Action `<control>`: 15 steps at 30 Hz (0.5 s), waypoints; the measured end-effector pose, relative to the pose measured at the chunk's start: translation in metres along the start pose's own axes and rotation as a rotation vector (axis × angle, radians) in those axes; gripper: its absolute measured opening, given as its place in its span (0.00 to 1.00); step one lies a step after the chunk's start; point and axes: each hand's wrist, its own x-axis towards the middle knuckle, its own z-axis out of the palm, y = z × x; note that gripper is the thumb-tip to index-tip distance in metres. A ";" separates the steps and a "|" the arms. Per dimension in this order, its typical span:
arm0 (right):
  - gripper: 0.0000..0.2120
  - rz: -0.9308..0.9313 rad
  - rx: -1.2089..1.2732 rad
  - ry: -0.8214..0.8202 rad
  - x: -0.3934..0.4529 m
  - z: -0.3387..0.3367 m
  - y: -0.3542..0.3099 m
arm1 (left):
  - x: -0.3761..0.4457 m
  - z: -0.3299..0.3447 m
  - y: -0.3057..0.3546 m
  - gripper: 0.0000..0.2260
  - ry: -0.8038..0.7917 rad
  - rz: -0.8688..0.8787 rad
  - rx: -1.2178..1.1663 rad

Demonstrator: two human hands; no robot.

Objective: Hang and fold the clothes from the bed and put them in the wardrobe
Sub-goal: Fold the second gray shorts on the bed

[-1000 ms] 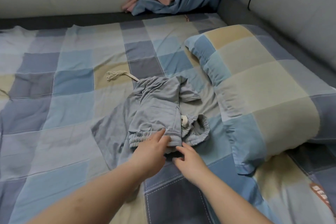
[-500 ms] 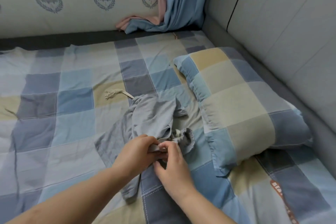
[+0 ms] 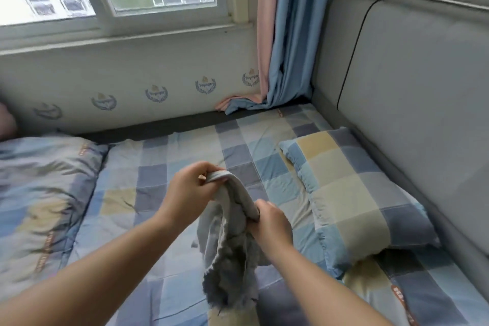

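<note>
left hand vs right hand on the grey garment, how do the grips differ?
The left hand holds the grey garment by its top edge, raised higher and farther from the camera; the right hand grips it lower and nearer. The left hand's fingers curl over the edge; the right hand's bunch the fabric from the side. Both hold the same garment above the checked bedsheet.

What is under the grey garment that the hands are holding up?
Under the grey garment, gripped by the left hand and right hand, lies the checked bedsheet. The patch directly behind the hanging cloth is covered.
</note>
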 end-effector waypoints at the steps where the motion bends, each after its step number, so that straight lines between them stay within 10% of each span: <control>1: 0.13 -0.006 -0.033 0.016 -0.004 -0.009 -0.011 | -0.001 -0.014 0.014 0.10 0.039 -0.008 -0.045; 15: 0.12 -0.125 -0.413 0.162 -0.050 -0.139 -0.120 | -0.069 -0.237 0.094 0.06 0.638 -0.086 -0.412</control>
